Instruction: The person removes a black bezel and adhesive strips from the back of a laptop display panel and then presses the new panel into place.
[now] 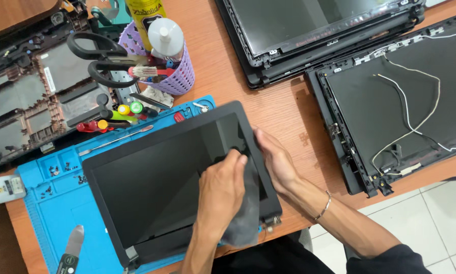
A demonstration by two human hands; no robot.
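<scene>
Right at the front edge of the desk, the left hand (222, 190) is pressed palm-down on a grey cloth (246, 213) that lies over the lower right part of a laptop screen assembly (162, 177). Fingers are bunched on the cloth, so that hand is closed on it, more a press than a pinch. The right hand (274, 158) is open, wrapped along the right-hand bezel edge, steadying the panel from the side.

The screen sits tilted across a blue repair mat (45, 203), one corner hanging past the mat toward the desk edge, hinge brackets sticking out at the bottom. My read: this thing is light and flat but flexy, and the glass face is the fragile bit. I'd only grab it by the plastic frame or near the hinges, never push hard in the middle. The glossy surface looks slippery too, so the edge grip makes sense.

Further out: small screws are scattered in the mat's tray pockets, with a metal pry tool (72, 251) at the mat's lower left. Up top, a purple basket (180, 76) holds bottles and brushes, with black scissors (98, 58) beside it and screwdrivers below. A stripped laptop base (30, 96) is on the left, and a lid shell with loose white antenna wires (415, 101) on the right.
</scene>
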